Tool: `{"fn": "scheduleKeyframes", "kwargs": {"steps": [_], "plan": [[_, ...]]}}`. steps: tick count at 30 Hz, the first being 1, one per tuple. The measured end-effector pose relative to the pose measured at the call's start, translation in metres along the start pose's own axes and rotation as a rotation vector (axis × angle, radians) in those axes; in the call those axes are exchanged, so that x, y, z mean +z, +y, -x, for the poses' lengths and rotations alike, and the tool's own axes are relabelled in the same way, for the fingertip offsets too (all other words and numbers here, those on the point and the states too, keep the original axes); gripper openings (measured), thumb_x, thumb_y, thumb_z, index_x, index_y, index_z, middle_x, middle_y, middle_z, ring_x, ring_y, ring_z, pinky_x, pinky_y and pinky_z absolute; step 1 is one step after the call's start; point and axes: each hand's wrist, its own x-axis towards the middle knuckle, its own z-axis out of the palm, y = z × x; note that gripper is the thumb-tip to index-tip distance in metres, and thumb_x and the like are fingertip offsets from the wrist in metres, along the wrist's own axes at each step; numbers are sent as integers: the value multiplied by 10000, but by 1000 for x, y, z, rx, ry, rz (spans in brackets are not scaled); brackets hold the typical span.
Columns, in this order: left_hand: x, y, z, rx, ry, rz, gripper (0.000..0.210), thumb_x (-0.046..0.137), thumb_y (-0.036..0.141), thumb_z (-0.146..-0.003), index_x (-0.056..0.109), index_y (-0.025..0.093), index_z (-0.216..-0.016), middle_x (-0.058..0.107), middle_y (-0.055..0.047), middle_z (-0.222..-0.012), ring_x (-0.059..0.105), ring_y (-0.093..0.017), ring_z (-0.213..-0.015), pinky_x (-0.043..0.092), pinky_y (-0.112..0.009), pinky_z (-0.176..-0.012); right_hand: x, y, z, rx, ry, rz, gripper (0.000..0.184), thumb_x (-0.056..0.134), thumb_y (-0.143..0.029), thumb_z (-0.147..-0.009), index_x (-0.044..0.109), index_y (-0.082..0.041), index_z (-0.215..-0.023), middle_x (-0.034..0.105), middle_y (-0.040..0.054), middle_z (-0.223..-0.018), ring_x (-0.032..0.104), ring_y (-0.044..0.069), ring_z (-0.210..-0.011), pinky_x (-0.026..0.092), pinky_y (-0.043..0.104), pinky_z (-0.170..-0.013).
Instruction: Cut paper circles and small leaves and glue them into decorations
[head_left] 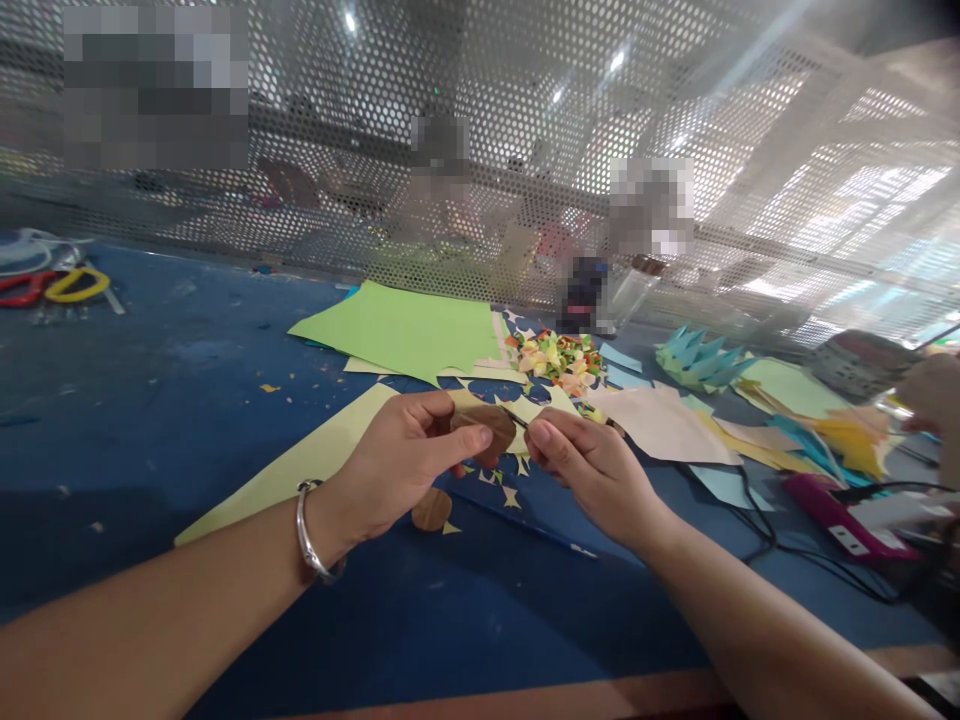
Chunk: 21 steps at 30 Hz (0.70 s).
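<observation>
My left hand (401, 445), with a silver bangle at the wrist, pinches a round brown wood-grain disc (495, 430) between thumb and fingers. In my right hand (589, 460) is a thin dark pointed tool (513, 414), its tip at the disc's upper right edge; the grip hides its kind. Below the hands, a smaller round wood-grain piece (431, 511) lies on the blue table (360, 620), with a blue pen-like stick (525, 526) to its right. Pale yellow paper (300, 460) and small cut scraps (511, 497) lie around them.
Green paper (405, 325) and a pile of small paper flowers (559, 358) lie beyond the hands. Scissors (79, 285) are far left. At right are a pink sheet (664, 422), spiky blue paper (701, 360), a magenta power strip (844, 520) with cables and another person's arm (934, 390).
</observation>
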Motion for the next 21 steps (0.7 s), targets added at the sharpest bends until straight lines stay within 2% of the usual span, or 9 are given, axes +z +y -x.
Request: {"fn": "scheduleKeyframes", "kwargs": {"steps": [21], "plan": [[0, -8, -4, 38, 16, -75, 155, 710, 302, -879, 747, 165, -943, 739, -24, -793, 632, -135, -738, 446, -228, -591, -3, 4, -2, -61, -4, 7, 456, 424, -506, -1043, 490, -200, -712, 421, -38, -657, 381, 107, -591, 322, 258, -573]]}}
